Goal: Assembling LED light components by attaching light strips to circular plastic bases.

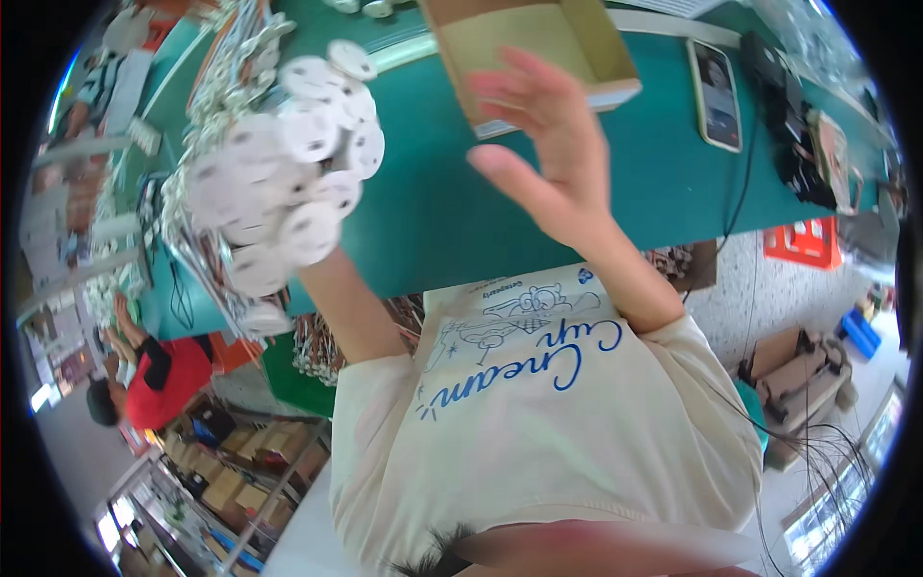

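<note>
A large bunch of white round discs [312, 130] with thin wires trailing from it fills the left side of the table. My left forearm [354, 306] runs up behind these discs, and the bunch appears to be held up by that hand, whose fingers are hidden by it. My right hand [548, 144] is raised over the table, holding nothing, with thumb and fingers apart. Just beyond its fingers stands an open cardboard box [615, 91], whose visible inside shows bare walls and floor.
A phone [716, 94] with a lit screen lies at the right of the green table [423, 216], beside a black cable and dark items. More wired parts [255, 48] lie at the far left. A person in red [168, 385] works at the left; an orange crate [804, 242] is on the floor.
</note>
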### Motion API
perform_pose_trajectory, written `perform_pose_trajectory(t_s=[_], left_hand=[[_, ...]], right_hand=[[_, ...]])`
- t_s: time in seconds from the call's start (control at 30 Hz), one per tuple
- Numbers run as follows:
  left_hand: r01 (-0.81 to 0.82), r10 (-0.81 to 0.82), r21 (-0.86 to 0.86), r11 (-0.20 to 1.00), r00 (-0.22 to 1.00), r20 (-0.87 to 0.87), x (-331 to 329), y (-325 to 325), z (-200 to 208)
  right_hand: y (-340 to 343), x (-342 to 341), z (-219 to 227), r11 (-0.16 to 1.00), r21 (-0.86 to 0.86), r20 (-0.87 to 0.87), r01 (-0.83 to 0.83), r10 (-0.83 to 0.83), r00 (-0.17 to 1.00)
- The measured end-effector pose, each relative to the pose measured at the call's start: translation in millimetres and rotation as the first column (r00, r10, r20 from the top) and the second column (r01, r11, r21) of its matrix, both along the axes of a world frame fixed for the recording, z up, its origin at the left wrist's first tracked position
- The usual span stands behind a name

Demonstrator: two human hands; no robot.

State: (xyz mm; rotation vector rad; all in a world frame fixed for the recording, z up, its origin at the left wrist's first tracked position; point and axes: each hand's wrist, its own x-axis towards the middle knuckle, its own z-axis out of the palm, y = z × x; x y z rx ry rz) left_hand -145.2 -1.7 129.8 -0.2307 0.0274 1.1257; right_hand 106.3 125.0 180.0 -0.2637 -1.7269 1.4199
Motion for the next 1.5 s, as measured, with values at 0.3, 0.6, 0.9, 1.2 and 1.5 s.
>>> perform_pose_trajectory(t_s=[0.3, 0.6, 0.9, 1.2, 1.5], left_hand=[[-0.736, 0.891, 0.544, 0.403, 0.180, -0.417, 25.2, 38.1, 25.4], [-0.620, 0.853, 0.600, 0.506, 0.465, -0.238, 20.7, 42.3, 19.8], [-0.699, 0.852, 0.489, 0.522, 0.407, -0.329, 34.1, 48.0, 15.1], [-0.794, 0.817, 0.273, 0.544, 0.427, -0.387, 81.5, 64.8, 37.6], [-0.856, 0.795, 0.200, 0.476, 0.322, -0.514, 81.6, 62.9, 42.0]], right_hand=[[-14.0, 12.5, 3.2, 0.926, 0.374, -0.136, 0.056, -0.005, 0.991], [-24.8, -0.1, 31.0, 0.759, 0.597, 0.136, -0.258, 0.221, 0.966], [-41.2, -11.3, 47.8, 0.656, 0.648, 0.339, -0.388, 0.208, 0.917], [-16.4, -15.2, 69.7, 0.805, 0.562, 0.268, -0.191, 0.041, 0.962], [14.4, -22.7, 64.0, 0.786, 0.604, 0.213, -0.130, -0.003, 0.977]])
